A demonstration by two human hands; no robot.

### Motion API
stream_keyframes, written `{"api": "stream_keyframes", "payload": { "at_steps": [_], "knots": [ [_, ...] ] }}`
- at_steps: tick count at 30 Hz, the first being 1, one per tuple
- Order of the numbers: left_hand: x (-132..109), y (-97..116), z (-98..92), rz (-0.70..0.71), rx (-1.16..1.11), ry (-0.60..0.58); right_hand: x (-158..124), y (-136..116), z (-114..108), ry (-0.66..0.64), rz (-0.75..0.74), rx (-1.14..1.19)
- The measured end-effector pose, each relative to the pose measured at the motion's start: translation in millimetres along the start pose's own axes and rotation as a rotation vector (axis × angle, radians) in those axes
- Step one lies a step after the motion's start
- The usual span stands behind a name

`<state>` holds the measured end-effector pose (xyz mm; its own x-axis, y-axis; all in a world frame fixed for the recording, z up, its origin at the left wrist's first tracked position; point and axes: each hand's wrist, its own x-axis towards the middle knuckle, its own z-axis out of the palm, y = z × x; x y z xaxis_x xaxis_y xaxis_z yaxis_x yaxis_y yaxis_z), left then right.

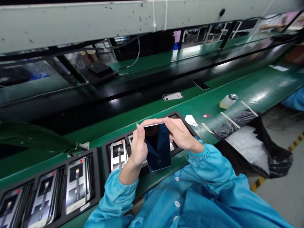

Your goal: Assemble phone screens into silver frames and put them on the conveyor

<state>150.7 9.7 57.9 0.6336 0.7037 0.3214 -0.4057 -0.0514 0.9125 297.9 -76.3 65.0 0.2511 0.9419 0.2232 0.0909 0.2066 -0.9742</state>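
Note:
A dark, glossy phone screen [158, 148] is held between my two hands, tilted in front of my body. My left hand [139, 142] is closed around its left edge, the thumb near the upper left corner. With thumb and fingers, my right hand [179, 133] grips its upper right corner. Behind and below it lies a black foam tray [105, 158] with silver phone panels [118, 155] bearing flex cables and red tabs. My hands and the screen hide part of that tray.
To the left, another black tray [96, 177] holds stacked panels [77, 182]. A white phone frame [173, 96] and a dark phone panel [200, 84] lie beyond. Rightward stand a pump bottle [228, 101], white paper [191, 120] and a taped black bag [280, 161]. A beam [95, 23] crosses overhead.

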Motion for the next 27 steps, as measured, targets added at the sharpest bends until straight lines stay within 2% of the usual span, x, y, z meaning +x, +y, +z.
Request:
{"api": "stream_keyframes", "payload": {
  "at_steps": [5,10,15,19,22,25,27],
  "knots": [
    [-1,0,3.2,0.053,0.028,0.008,-3,-2,0,0.022,-0.031,-0.026],
    [1,-1,3.3,0.129,0.118,0.046,-1,-6,-1,0.027,-0.130,-0.062],
    [3,-1,3.2,0.214,0.219,0.001,7,-3,9,0.118,-0.080,-0.070],
    [6,0,-1.7,0.196,0.233,-0.026,12,5,18,0.212,-0.127,-0.010],
    [8,0,-4.5,0.141,0.221,-0.039,15,15,15,0.179,-0.116,0.033],
    [11,-3,-5.1,0.072,0.189,0.011,18,26,8,0.165,-0.037,0.063],
    [14,-5,-7.0,0.025,0.109,0.086,17,33,6,0.156,-0.003,0.081]
  ]
}}
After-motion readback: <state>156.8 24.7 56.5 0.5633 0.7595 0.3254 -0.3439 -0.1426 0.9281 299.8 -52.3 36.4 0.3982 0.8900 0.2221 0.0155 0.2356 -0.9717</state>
